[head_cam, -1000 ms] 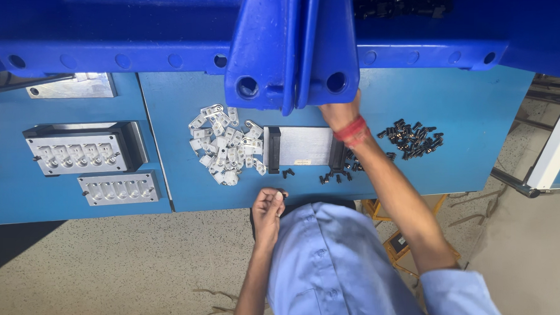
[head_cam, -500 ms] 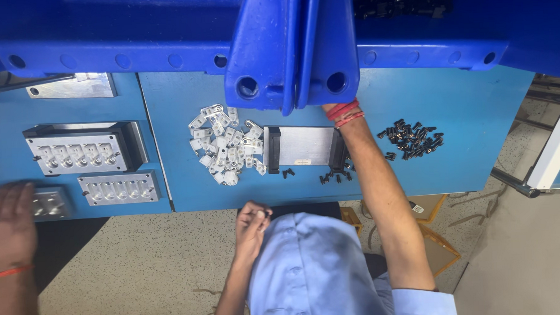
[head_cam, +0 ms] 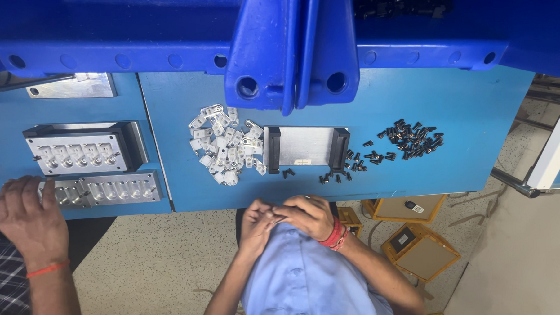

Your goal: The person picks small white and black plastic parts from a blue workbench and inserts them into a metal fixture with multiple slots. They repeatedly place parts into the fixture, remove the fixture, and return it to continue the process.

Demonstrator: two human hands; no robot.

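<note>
Holding left hand (head_cam: 255,223) against right hand (head_cam: 308,215), fingers curled; we cannot tell what they grip. Plate (head_cam: 304,146) lies ahead on desk (head_cam: 478,138), long axis crosswise, right hand nearer.

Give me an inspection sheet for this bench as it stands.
Surface: blue table.
Job's things: metal tray; white brackets piled beside it; black screws scattered.
Clutter: two metal mould plates.
Grippers: left hand and right hand touching at the chest, off the table; contents hidden.
Cables: nothing seen.
Surroundings: co-worker's hand on the lower plate; yellow boxes on the floor.
</note>
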